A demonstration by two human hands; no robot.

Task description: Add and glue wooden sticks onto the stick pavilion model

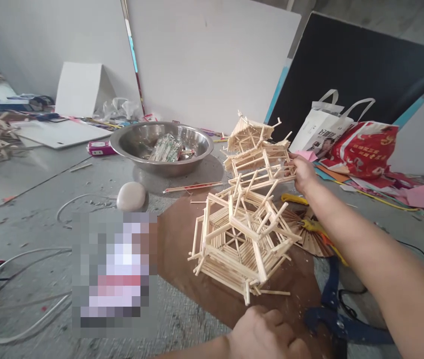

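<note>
A pagoda-like model of thin wooden sticks [258,167] has a stick-covered roof at its top. My right hand [303,172] grips its right side, fingers partly hidden behind the sticks. Directly in front is a wider hexagonal stick frame [234,244], with short sticks poking up from its rim. I cannot tell whether the two pieces are joined. My left hand [271,334] is curled closed just below the near edge of the hexagonal frame; whatever its fingers hold, if anything, is hidden. Beneath the frame lies a brown sheet [185,249].
A steel basin [140,162] holding a clear-wrapped bundle stands behind. A white rounded object [131,196] and a blurred-out item [122,269] lie left. To the right are blue-handled pliers [331,299], a folded paper fan [309,239], a red bag [368,147] and a white bag [320,127].
</note>
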